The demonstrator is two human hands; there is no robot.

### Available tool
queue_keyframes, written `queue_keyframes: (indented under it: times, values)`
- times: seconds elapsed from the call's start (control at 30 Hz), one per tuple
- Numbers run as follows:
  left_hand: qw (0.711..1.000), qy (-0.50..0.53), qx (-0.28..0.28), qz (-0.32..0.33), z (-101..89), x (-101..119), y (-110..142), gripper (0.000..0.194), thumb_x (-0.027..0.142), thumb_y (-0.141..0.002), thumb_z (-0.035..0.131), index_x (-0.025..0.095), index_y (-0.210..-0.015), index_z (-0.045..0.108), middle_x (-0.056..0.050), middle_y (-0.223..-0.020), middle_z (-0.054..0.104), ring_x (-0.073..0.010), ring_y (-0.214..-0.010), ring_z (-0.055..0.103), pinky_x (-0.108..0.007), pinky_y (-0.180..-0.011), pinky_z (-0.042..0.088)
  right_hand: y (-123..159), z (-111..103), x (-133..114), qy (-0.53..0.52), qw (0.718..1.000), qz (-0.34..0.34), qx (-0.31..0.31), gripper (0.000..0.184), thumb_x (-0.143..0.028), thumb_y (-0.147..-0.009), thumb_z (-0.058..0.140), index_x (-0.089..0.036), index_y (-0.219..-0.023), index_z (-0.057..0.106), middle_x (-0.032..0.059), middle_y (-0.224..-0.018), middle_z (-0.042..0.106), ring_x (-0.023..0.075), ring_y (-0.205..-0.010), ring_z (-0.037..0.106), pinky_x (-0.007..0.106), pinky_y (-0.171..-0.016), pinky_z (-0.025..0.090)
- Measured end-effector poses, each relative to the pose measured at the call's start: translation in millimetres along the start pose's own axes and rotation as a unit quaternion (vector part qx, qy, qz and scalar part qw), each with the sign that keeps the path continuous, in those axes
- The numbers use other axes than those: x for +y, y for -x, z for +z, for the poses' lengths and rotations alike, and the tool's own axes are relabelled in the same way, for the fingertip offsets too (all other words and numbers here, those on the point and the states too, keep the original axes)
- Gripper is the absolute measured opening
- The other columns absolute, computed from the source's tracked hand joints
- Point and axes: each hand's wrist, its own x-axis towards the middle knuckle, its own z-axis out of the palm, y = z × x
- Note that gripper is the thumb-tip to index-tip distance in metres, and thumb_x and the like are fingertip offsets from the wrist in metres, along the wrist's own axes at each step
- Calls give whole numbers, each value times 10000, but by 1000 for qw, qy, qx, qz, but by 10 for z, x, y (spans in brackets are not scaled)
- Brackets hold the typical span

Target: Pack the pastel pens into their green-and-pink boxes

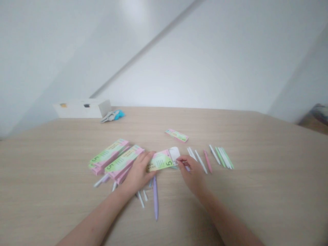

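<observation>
A flat pink-and-green pen box (161, 160) marked with a 5 lies slantwise between my hands, its white end flap (175, 153) open on the right. My left hand (139, 171) grips the box's left end, thumb on the near edge and fingers on the far edge. At the flap end, the fingertips of my right hand (191, 172) are pinched together at the opening; blur hides the exact contact. Part of a purple pen shows beneath the right hand. Another purple pen (155, 198) lies below the box, pointing toward me.
Stacked pen boxes (112, 153) lie to the left, with several pens near them. A single box (176, 135) lies farther back. White, pink and green pens (222, 157) are spread on the right. A white carton (79, 109) and a grey-blue cloth-like item (114, 116) sit back left.
</observation>
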Motion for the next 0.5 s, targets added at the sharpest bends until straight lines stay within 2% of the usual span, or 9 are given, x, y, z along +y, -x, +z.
queue_keyframes:
  times: [0.1,0.2,0.3,0.4,0.5]
  values:
    - [1000,13,0,-8,5,-2,-2,555,235,-749,639,216,-1268,442,-87,-1221,534,-260,-1153,476,-425,-999,390,-1,-7,5,-26,999,16,15,109,-246,-869,518,-212,-926,604,30,-872,669,161,-783,633,282,-714,500]
    - [999,39,7,-31,-8,16,-13,567,263,-741,653,217,-1265,442,-82,-1236,534,-260,-1149,490,-422,-995,394,-39,-40,39,-64,994,63,57,137,-283,-879,495,-205,-949,583,47,-893,654,171,-794,628,274,-670,504]
    - [996,68,9,-64,-36,50,-31,591,321,-741,662,206,-1274,431,-87,-1232,539,-264,-1126,513,-422,-969,415,-99,-75,127,-45,992,96,70,133,-250,-868,478,-193,-925,584,53,-881,649,179,-794,619,270,-639,495]
    - [992,99,5,-78,-54,84,-43,598,354,-752,656,202,-1282,422,-86,-1227,541,-262,-1118,518,-415,-956,422,-125,-70,247,65,994,83,-9,157,-156,-822,491,-172,-889,632,61,-865,664,188,-790,607,301,-713,482]
    - [987,128,-1,-99,-53,95,-46,634,386,-758,653,193,-1304,395,-91,-1233,534,-262,-1124,516,-407,-958,421,-98,-31,337,172,979,41,-103,185,-121,-814,500,-150,-882,671,83,-895,670,208,-881,592,322,-831,446]
